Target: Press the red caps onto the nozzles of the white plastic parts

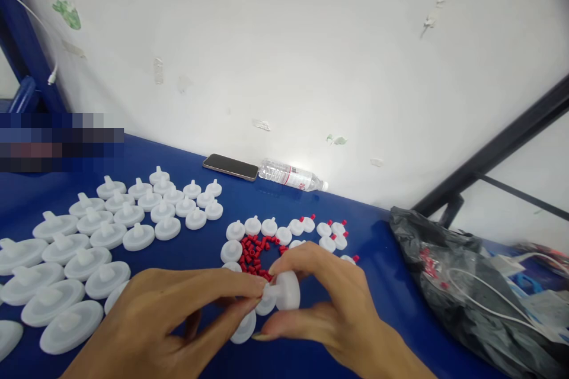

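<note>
Both hands meet low in the middle of the head view, over the blue table. My right hand (324, 296) holds a white plastic disc (288, 291) on edge between thumb and fingers, its stem pointing left. The fingertips of my left hand (195, 302) are pinched together at the stem's end; what they grip there is hidden. Just behind the hands lies a pile of small red caps (253, 253), ringed by more white discs. Several white discs (324, 229) at the right of the pile have red caps on their stems.
Many white discs (106, 235) stand stem up across the left of the blue table (186, 272). A phone (231, 167) and a clear bottle (291, 175) lie along the wall. A black plastic bag (444, 296) lies at the right.
</note>
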Demonstrator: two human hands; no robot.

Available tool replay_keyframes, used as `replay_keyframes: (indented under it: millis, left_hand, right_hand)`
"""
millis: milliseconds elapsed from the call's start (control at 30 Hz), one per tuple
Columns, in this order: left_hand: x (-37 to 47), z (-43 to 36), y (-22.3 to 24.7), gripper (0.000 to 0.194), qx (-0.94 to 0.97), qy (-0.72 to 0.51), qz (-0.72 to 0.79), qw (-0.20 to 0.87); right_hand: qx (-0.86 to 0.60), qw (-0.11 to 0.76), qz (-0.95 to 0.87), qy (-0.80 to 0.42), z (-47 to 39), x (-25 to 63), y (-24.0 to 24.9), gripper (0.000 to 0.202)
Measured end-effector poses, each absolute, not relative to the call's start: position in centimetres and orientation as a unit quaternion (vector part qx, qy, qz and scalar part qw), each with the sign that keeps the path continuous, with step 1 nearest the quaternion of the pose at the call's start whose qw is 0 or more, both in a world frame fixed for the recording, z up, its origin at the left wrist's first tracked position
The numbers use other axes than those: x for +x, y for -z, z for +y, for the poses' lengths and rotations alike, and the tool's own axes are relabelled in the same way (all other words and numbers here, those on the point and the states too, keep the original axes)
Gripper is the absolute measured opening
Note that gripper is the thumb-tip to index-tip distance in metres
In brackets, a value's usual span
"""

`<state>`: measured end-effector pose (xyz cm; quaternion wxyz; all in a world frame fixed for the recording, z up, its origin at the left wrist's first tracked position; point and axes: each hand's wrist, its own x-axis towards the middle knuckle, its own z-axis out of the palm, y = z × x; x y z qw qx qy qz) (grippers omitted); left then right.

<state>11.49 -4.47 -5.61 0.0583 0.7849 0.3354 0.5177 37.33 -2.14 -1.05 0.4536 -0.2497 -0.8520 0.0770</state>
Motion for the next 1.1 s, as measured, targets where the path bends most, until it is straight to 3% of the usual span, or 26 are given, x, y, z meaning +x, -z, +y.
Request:
replay_keyframes:
  millis: [100,267,500,633,800,1100]
  left_hand:
    - [11.9,-4.5,5.5,0.016,0.774,-0.524,0.346,0.085]
    - [11.9,-4.0,5.4,0.019,0.777,-0.523,0.349,0.028]
    - [11.4,-3.3,4.8,0.029,0.838,-0.439,0.322,-0.037]
    - [11.5,-3.2,4.9,0.032,0.839,-0.437,0.316,-0.067]
    - [10.9,-4.0,6.5,0.031,0.826,-0.452,0.324,-0.087]
    - [11.4,-4.6,8.0,0.023,0.824,-0.451,0.334,-0.082]
  right_hand:
    - [-0.245,0.468,-0.845,-0.082,-2.2,37.0,1.1,0.045]
    - [-0.229,0.474,-0.847,-0.076,-2.1,36.9,1.5,0.043]
    - [-0.212,0.412,-0.873,-0.155,-1.8,38.2,0.5,0.036]
    - [-0.226,0.402,-0.86,-0.217,-2.0,38.8,0.5,0.05]
    - [-0.207,0.387,-0.879,-0.184,-2.5,39.0,0.9,0.078]
    - [-0.198,0.349,-0.909,-0.111,-4.1,38.9,0.5,0.082]
